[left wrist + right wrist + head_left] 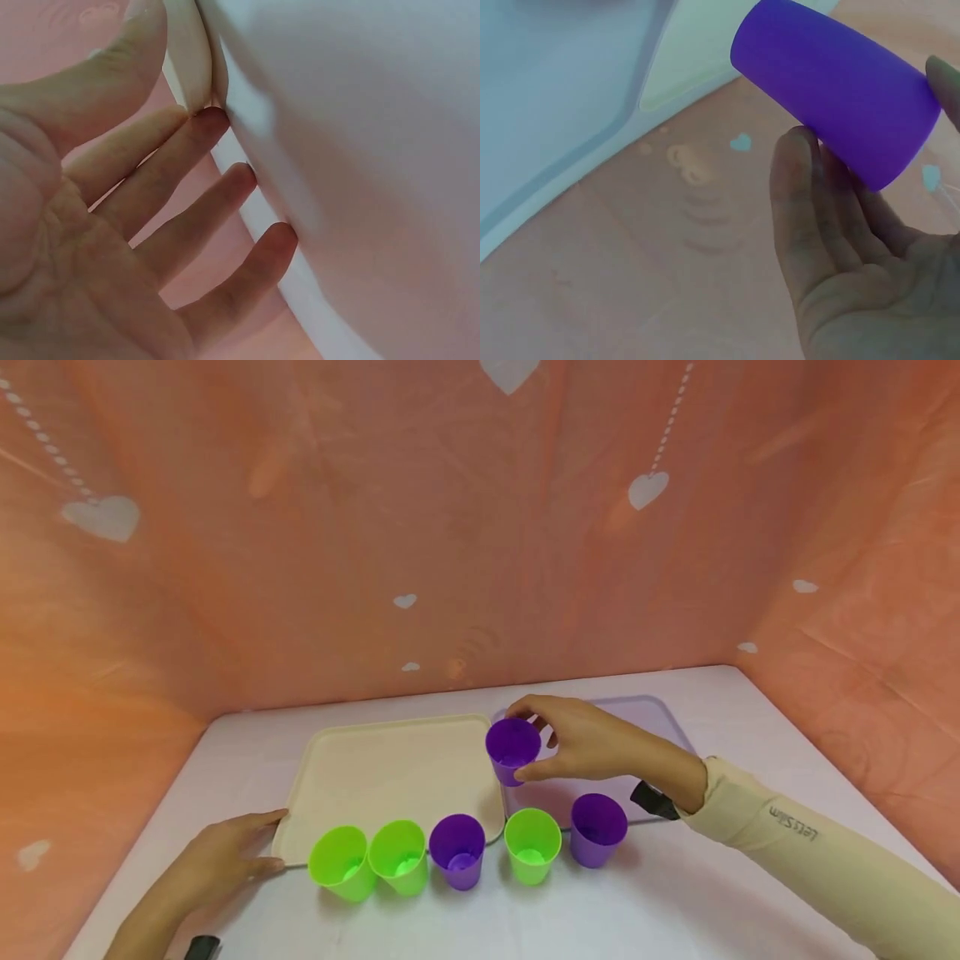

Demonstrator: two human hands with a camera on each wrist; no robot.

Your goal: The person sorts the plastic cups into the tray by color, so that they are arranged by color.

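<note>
My right hand (588,739) grips a purple cup (512,752) between thumb and fingers, mouth up, over the place where the two trays meet. That same purple cup (832,86) fills the upper right of the right wrist view, fingers on one side and thumb on the other. At the left, my left hand (225,864) lies by the front left corner of the cream tray (390,764). Its fingers (217,240) are spread and slightly bent, and the fingertips are at or close to the tray corner. The lilac tray (648,714) is partly hidden by my right arm.
Along the trays' front edge stand a green cup (343,864), a second green cup (400,858), a purple cup (458,852), another green cup (532,846) and another purple cup (597,831). A white-covered table (712,893) lies beneath; orange cloth (450,527) with hearts encloses it.
</note>
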